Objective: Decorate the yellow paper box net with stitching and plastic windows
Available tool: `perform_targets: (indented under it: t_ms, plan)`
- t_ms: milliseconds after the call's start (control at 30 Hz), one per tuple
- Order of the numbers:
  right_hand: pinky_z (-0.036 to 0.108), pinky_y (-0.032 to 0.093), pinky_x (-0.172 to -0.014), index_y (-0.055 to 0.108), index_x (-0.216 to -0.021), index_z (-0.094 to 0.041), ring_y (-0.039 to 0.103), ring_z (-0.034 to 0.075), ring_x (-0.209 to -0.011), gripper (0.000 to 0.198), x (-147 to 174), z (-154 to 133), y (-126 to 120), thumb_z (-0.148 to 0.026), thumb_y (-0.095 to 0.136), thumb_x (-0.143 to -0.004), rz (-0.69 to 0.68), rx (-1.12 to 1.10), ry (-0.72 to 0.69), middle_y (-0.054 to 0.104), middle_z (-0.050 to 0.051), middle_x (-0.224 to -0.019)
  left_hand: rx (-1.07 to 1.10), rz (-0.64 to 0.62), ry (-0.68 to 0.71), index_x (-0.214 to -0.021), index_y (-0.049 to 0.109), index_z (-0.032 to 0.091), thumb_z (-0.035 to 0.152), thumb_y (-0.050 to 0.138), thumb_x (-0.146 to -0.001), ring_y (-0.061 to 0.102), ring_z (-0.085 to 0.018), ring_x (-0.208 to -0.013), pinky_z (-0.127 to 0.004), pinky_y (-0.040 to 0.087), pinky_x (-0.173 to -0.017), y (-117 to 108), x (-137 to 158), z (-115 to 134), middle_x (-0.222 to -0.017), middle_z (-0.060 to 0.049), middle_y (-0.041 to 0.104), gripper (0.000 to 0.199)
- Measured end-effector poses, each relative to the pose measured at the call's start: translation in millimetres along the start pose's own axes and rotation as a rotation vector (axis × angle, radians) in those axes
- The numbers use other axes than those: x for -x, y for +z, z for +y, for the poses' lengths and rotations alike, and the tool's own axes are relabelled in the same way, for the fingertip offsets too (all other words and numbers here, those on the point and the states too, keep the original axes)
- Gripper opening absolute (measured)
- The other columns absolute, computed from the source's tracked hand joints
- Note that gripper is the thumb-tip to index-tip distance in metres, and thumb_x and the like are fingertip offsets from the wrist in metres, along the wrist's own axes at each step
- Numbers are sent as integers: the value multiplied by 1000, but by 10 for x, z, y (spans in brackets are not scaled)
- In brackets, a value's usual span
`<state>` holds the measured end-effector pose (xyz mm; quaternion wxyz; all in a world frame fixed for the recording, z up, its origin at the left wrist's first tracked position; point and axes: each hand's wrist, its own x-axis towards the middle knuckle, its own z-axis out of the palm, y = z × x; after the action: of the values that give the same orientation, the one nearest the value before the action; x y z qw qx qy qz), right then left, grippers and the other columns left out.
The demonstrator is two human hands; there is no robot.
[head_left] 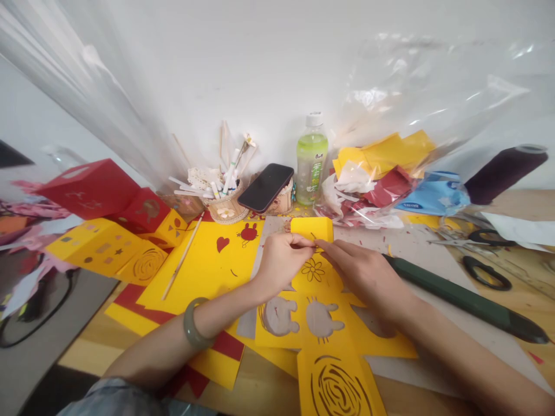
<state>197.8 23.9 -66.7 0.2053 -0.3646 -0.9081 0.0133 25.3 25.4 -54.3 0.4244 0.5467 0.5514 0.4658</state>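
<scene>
A yellow card cut-out (281, 341) lies in front of me, with rabbit-shaped holes, a flower outline and rose-like swirl slits; its far flap is bent up. Over its far part, the thumb and fingers of my left hand (284, 260) are closed in a pinch at a fold. My right hand (368, 274) meets them from the right, fingers together and tips pressed on the same fold. What lies exactly between the fingertips is hidden. A grey board (425, 254) is under the card. Beside my right hand lies a long dark green tool (463, 294).
Red and yellow paper boxes (108, 242) stand left. Yellow sheets (195, 254) hold a thin stick (184, 254). Behind are a pen holder (225, 205), phone (266, 188), green drink bottle (312, 159) and bag of paper scraps (368, 196). Scissors (488, 271) lie right.
</scene>
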Motion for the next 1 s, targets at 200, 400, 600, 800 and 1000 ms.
perform_targets:
  t_ms: [200,400,600,800,1000]
  plan:
    - [27,45,-62,63,-99,-18,61,17,-69,26,-105,-19,24,-14,41,-87,57,-211,159,67,6,-86,-129,55,193,-64,64,17,6,56,-63,58,-12,-68,-22,44,-61,15,-6,-37,-79,-1,63,14]
    - [25,45,-63,67,-88,-19,62,15,-69,22,-177,-57,-9,-15,46,-84,62,-356,277,70,4,-84,14,-86,81,-75,55,16,13,51,-74,52,-3,-43,-19,42,-44,63,3,-50,-101,-4,64,5]
    - [23,43,-61,68,-80,-21,62,13,-66,23,-190,-80,-39,-15,46,-83,20,-395,308,70,0,-78,128,-161,47,-82,47,19,17,45,-80,55,-6,-41,-16,41,-41,116,-20,-109,-63,6,56,3]
    - [24,43,-55,64,-93,-19,62,15,-59,18,-193,-91,-21,-21,49,-84,22,-373,402,71,2,-74,133,-79,41,-80,49,18,14,47,-79,59,-8,-50,-19,47,-52,113,-60,-103,-63,4,57,5]
    - [24,46,-54,59,-98,-16,64,16,-58,18,-192,-61,3,-25,52,-84,40,-315,434,69,2,-66,235,-85,-31,-78,50,17,14,50,-79,59,-8,-50,-19,48,-54,106,-113,-112,-57,4,58,3]
